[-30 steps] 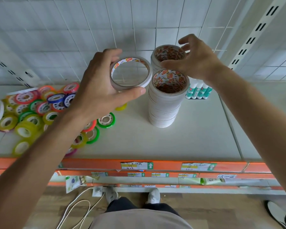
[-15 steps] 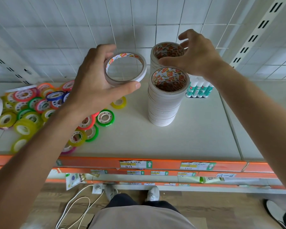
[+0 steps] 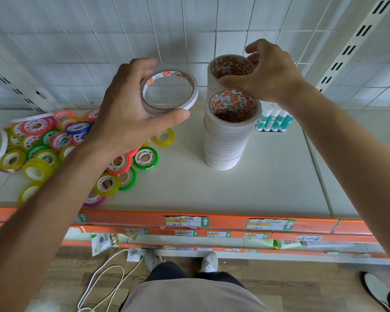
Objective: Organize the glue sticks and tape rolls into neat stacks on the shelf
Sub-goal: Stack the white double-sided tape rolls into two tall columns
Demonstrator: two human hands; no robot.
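Your left hand (image 3: 126, 109): curled round one white tape roll (image 3: 169, 92), thumb under its near edge, fingers over the far side; roll held in the air, tilted, left of the stacks and apart from them.

Your right hand (image 3: 270, 75): fingers and thumb curled over the top roll of the rear stack of white tape rolls (image 3: 231, 68); thumb tip at its near-left rim, fingers at the far-right rim. Whether it grips or only touches, you cannot tell for certain.

Front stack of white tape rolls (image 3: 226, 136): upright on the white shelf (image 3: 234, 190), just in front of the rear stack, top core printed red and orange.

Glue sticks (image 3: 274, 121): four, white with green labels, upright in a row, just right of the front stack, under your right wrist.

Small coloured tape rolls (image 3: 41, 149): loose heap at the shelf's left, yellow, green, red, blue, pink; one yellow roll (image 3: 164, 137) apart from the heap, below the held roll.

Shelf edge: orange strip (image 3: 223, 221) with price labels.

Floor: white cable (image 3: 104, 278) and your two shoes.
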